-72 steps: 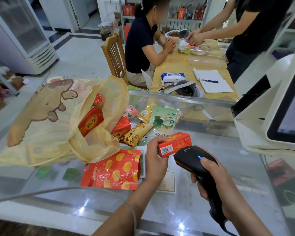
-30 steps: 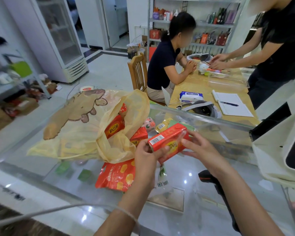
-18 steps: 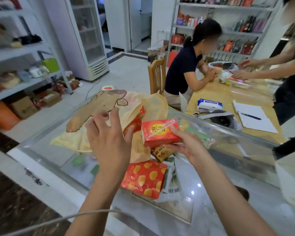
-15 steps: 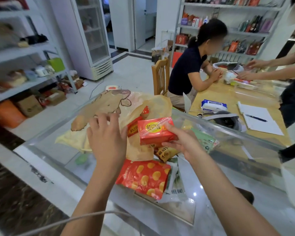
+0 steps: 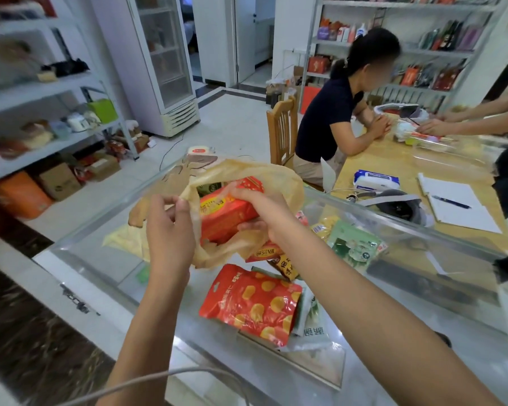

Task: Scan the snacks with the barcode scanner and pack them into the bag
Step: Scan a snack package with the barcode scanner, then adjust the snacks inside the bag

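A yellow plastic bag [image 5: 276, 183] lies on the glass counter [image 5: 423, 303] with its mouth facing me. My left hand [image 5: 169, 227] pinches the bag's near rim and holds it open. My right hand [image 5: 261, 210] grips a red snack box [image 5: 223, 215] that sits partly inside the bag's mouth. Other red boxes [image 5: 251, 184] show deeper in the bag. A red pouch with yellow spots [image 5: 250, 303], a green pouch [image 5: 355, 247] and small yellow packets [image 5: 285, 265] lie on the counter. The barcode scanner is out of sight.
Beyond the counter a wooden table [image 5: 393, 162] holds wet wipes [image 5: 376, 178], a notepad [image 5: 455, 206] and a pen. One person sits there on a wooden chair [image 5: 282, 133]; another person's arms reach in from the right. Shelves and a fridge [image 5: 165, 63] stand at the left.
My right hand has put down the scanner, taken the red box from my left hand and pushed it into the bag. My left hand went to the bag's rim and pinched it open.
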